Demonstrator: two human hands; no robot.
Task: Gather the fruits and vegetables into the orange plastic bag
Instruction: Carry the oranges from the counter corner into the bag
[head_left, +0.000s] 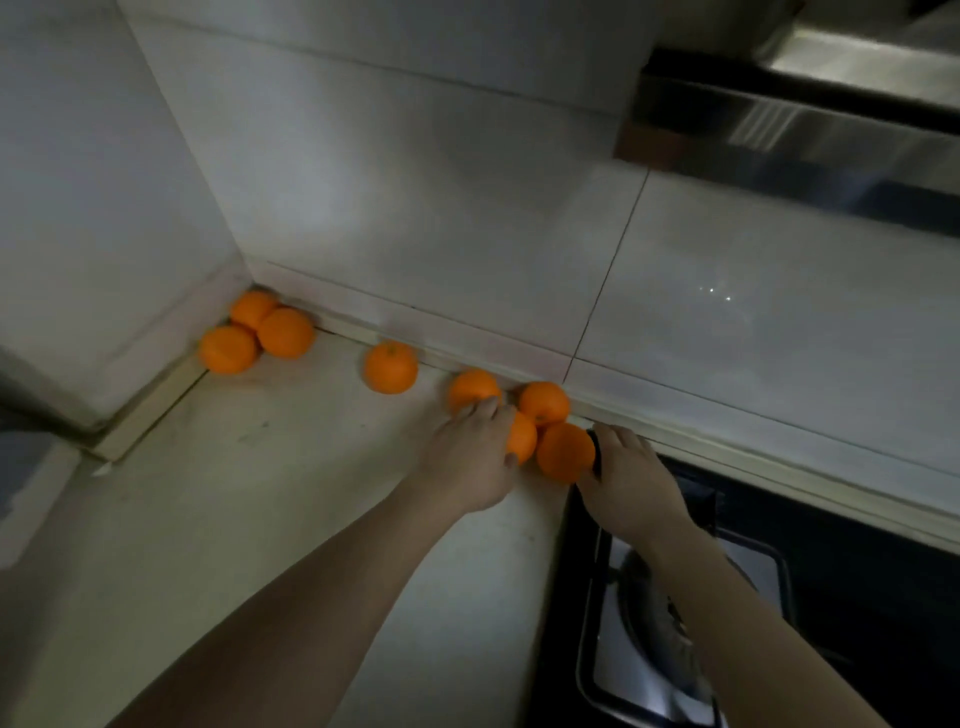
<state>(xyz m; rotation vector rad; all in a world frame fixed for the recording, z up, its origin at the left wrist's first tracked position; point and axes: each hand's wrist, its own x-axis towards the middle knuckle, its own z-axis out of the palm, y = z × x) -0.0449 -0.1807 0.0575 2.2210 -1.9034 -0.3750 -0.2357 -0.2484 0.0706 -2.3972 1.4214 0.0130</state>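
Head view of a pale tabletop (260, 493) that meets a tiled wall (415, 208) at a corner in the left of the frame. Eight oranges lie along the foot of the wall.

Three corner oranges (284, 332) sit touching one another in the corner, at centre left. A lone orange (390, 367) rests apart from them, just right of centre left and close to the wall.

The other four form a tight cluster at the centre of the frame. The rear-left orange (470, 387) and rear-right orange (544, 402) lie nearest the wall. The centre orange (523, 436) and front orange (566, 452) lie just in front of them, touching each other.

The left hand (467, 457) reaches in from the lower left and grasps the centre orange, with the thumb at the fruit's near side and the fingers curled over its top (the fingertips also overlap the lower edge of the rear-left orange).

The right hand (634, 483) reaches in from the lower right and lies against the right side of the front orange. Whether its fingers close round the fruit cannot be told, since a dark strip hides the contact.

A black hob (883, 597) with a metal burner plate (623, 649) fills the lower right. A steel range hood (831, 130) crosses the upper right.
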